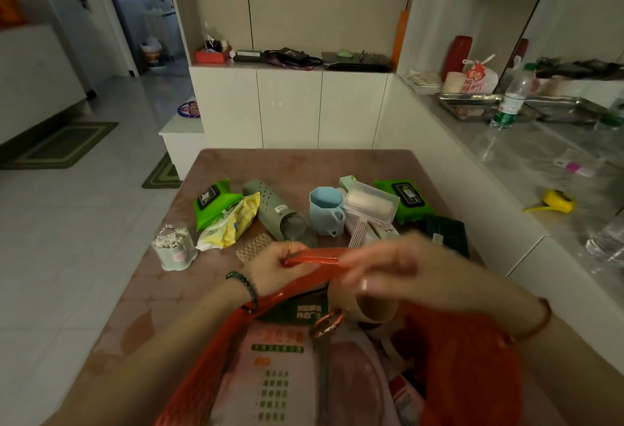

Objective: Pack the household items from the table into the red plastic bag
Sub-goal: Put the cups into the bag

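Note:
The red plastic bag [466,358] lies open at the table's near edge, with a pink packet [280,368], a beige cup [368,307] and other items inside. My left hand [273,268] grips the bag's red handle [314,260] and lifts it. My right hand [395,273] is blurred, fingers stretched out over the handle and the bag's mouth. Beyond the hands on the table lie two green wipe packs [211,204] [405,199], a yellow pack [233,223], a grey-green perforated holder [273,209], a blue mug [326,211], a lint roller in a clear case [369,207] and a cotton swab jar [174,246].
The brown table [304,163] ends ahead, before white cabinets [290,108]. A counter [540,155] on the right carries metal trays, a water bottle [510,101] and a yellow tape measure [557,201]. A dark green item [445,233] lies by my right hand. To the left is tiled floor.

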The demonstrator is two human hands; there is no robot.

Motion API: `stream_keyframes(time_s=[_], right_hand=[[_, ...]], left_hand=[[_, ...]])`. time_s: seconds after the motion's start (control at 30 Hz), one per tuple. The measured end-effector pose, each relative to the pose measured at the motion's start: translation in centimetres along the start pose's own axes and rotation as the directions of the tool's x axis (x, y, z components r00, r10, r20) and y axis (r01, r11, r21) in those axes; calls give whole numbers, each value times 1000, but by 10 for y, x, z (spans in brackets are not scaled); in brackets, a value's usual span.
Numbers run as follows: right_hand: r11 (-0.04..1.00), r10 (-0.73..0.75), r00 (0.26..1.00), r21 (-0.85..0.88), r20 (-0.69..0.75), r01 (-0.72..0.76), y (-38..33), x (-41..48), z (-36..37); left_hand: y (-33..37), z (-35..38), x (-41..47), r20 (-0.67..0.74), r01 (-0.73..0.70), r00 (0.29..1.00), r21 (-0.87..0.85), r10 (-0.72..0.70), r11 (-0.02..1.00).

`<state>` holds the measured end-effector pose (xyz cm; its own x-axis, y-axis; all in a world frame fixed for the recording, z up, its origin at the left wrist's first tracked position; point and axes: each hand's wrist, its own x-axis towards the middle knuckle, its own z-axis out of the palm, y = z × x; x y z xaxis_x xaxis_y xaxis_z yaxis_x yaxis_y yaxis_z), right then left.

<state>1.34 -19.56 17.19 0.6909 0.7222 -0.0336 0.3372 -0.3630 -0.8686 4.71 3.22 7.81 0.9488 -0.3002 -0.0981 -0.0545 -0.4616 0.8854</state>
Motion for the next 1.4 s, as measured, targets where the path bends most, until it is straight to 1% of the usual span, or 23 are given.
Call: stream_keyframes(time_s=[0.03,0.07,0.1,0.13,0.17,0.2,0.27,0.37,0.5,0.53,0.6,0.67,0.73,0.8,0.87,0.93,0.97,1.03,1.07,1.17,1.27,1.33,1.4], right_hand=[[997,7,979,82,-205,10,3,16,-13],[991,70,917,134,-393,-18,13,34,-26],[985,156,842,145,-517,-93,26,55,-36],[969,245,782,128,-573,-210,42,77,-44],[936,326,754,85,-570,-341,58,98,-48],[895,385,760,11,-524,-446,75,118,-48],[828,449,786,-132,-424,-544,110,150,-39],[789,474,782,-200,-405,-582,153,182,-22],[746,386,787,-338,-482,-574,182,197,-9],[747,361,790,-353,-496,-563,184,196,-7],[803,315,803,-308,-506,-509,177,194,-9],[896,281,796,-152,-536,-418,155,185,-15],[968,236,789,62,-568,-245,119,165,-24],[979,135,813,201,-567,-22,81,129,-32],[950,37,861,286,-507,128,49,80,-35],[931,-48,931,323,-361,173,27,28,-31],[936,-69,962,318,-264,154,20,5,-25],[969,-59,995,233,-84,77,17,-28,-7],[989,-40,999,140,-25,43,20,-41,4],[987,59,997,-150,56,-49,38,-65,37],[917,154,988,-373,5,-141,57,-80,61],[824,171,982,-535,-78,-186,67,-89,72],[735,156,981,-649,-118,-195,76,-98,78]], left_hand=[[-1,1,1,5,0,1000,-8,0,1000],[-2,1,3,10,-1,1000,-12,1,1000],[-3,2,5,16,-1,1000,-14,1,1000],[-5,3,7,22,-4,1000,-20,4,1000],[-6,4,9,30,-7,999,-29,8,1000],[-9,5,11,36,-15,999,-38,16,999],[-14,5,15,45,-27,999,-44,29,999],[-20,4,20,65,-50,996,-79,56,996],[-22,1,24,69,-78,994,-91,84,993],[-22,0,24,67,-75,994,-91,82,993],[-21,0,23,66,-62,996,-92,68,994],[-18,-1,20,54,-59,996,-98,65,993],[-15,-1,17,53,-45,997,-84,49,995],[-14,-2,14,30,-7,1000,-63,9,998],[-15,-3,9,1,14,1000,-30,-14,999],[-10,-2,1,-60,-1,998,-13,0,1000],[-6,-3,-3,-112,-2,994,-26,-1,1000],[3,-5,-9,-185,30,982,-66,-42,997],[7,-5,-10,-178,30,983,-52,-39,998],[17,-5,-14,-178,38,983,15,-35,999],[19,-4,-20,-194,34,981,35,-27,999],[22,-4,-25,-193,20,981,51,-10,999],[22,-3,-30,-204,26,979,91,-7,995]])
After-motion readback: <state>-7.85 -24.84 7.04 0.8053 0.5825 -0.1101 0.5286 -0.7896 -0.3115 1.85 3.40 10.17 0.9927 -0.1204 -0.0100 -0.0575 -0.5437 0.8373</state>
